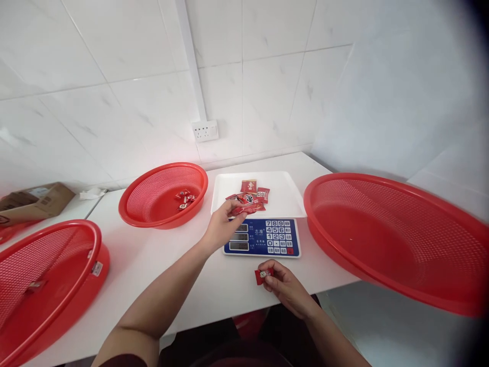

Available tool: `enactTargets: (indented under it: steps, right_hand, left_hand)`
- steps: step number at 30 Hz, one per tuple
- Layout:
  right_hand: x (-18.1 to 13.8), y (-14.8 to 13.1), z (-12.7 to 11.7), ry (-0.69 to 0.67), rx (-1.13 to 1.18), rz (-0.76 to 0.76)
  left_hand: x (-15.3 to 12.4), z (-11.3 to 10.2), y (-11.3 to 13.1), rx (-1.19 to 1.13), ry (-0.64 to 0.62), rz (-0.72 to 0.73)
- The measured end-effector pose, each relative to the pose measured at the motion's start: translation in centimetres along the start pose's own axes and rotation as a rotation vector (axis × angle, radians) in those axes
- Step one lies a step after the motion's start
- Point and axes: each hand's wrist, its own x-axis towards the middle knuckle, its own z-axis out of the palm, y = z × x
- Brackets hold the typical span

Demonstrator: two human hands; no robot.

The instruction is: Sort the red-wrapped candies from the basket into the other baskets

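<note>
The white table (pixel 153 265) runs under everything I work on, set against a tiled wall. To my right a very large red mesh basket (pixel 397 239) hangs partly over the table's edge, and another big red basket (pixel 49 275) sits at my left. A smaller red basket (pixel 164 193) stands farther back, just left of the scale, with a few wrapped candies (pixel 185 199) lying in it. The scale (pixel 262 224) is straight ahead, its white tray (pixel 282 196) carrying a small heap of red packets (pixel 250 200) above the blue keypad. My left hand (pixel 221 227) reaches over the scale's front edge, fingers curled and pinched around one red packet at the near side of that heap. My right hand (pixel 284 285) rests low on the table in front of the scale, thumb and fingers closed on a single small red candy (pixel 263 276), held just off the tabletop.
</note>
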Motion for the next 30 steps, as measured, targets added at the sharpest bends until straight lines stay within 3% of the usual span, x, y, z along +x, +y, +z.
enactTargets:
  steps: [6,8,11,15,18,24,30]
  right_hand:
    - [0.0,-1.6,0.7,-0.030,-0.229,-0.008]
    - [0.6,-3.4,0.7,-0.008,-0.368,-0.046]
    - [1.9,-6.7,0.1,0.140,-0.621,-0.162]
    - [4.1,-10.4,-1.0,0.372,-0.957,-0.439]
    - [5.6,-11.6,-1.5,0.445,-1.205,-0.567]
    - [7.7,-12.1,-1.2,0.460,-1.409,-0.517]
    - [8.7,-12.4,-0.4,0.339,-1.559,-0.428]
  left_hand:
    - [4.3,-0.8,-0.6,0.602,-0.026,0.240]
    - [5.2,-0.9,-0.9,0.656,-0.036,0.264]
    - [6.1,-0.7,-1.4,0.690,-0.026,0.287]
    - [6.2,-0.3,-2.1,0.723,-0.022,0.347]
    - [5.7,-0.1,-2.5,0.732,-0.039,0.416]
    - [4.0,-0.1,-3.4,0.731,-0.155,0.561]
    - [3.9,-0.5,-3.5,0.727,-0.236,0.621]
